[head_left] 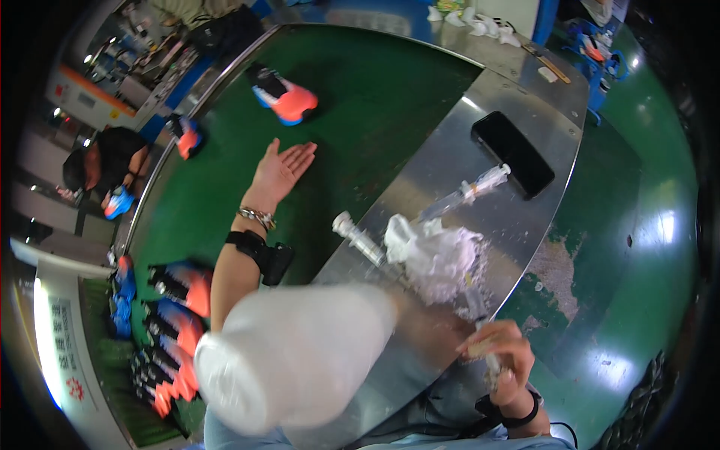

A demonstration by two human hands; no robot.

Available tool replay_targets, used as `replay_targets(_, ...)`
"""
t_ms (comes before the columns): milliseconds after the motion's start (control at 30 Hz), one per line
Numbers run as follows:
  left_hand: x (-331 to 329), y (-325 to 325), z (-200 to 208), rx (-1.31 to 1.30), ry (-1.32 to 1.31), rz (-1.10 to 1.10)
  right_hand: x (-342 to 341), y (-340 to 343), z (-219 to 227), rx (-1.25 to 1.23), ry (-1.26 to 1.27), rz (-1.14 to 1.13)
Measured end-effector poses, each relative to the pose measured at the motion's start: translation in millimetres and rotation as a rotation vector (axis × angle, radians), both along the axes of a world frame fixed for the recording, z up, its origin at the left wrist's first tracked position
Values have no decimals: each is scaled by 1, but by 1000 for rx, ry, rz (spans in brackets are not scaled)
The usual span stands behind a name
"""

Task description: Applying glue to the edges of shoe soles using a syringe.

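Note:
My left hand [283, 176] lies open, palm up and fingers stretched, above a green conveyor belt [352, 90], holding nothing. A black, blue and coral shoe [289, 97] rests on the belt just beyond its fingertips. Near the metal table's front edge, my right hand [506, 360] has its fingers closed around a clear syringe [477, 303], partly hidden by the fingers. Beside it on the metal table [405, 202] is a crumpled white cloth or tissue heap [435, 255]. Two more syringes lie around the heap, one [364, 240] on its left, one [465, 193] behind it.
A large blurred white object [292, 352], bottle-like, blocks the lower middle. A black phone [513, 154] lies on the metal. Several shoes [176, 330] line the left, with another shoe [184, 136] at the belt's far edge. A person [112, 165] handles a shoe at far left.

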State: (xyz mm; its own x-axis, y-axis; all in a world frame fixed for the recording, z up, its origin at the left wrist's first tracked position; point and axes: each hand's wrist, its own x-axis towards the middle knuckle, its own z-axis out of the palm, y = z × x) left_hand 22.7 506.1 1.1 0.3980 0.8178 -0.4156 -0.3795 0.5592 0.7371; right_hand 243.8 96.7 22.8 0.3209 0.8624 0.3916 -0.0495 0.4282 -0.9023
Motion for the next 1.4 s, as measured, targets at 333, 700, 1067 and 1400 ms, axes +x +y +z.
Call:
replay_targets(333, -6, 100, -24, 300, 48, 320, 13, -3, 9, 5, -77, 150)
replay_targets(700, -190, -222, 83, 487, 494, 250, 18, -4, -5, 149, -54, -36)
replay_targets(1067, -286, -404, 25, 736, 655, 423, -11, -16, 6, -159, 276, 133)
replay_targets(1400, -211, -477, 83, 966, 867, 647, -32, -67, 83, 41, 377, 463)
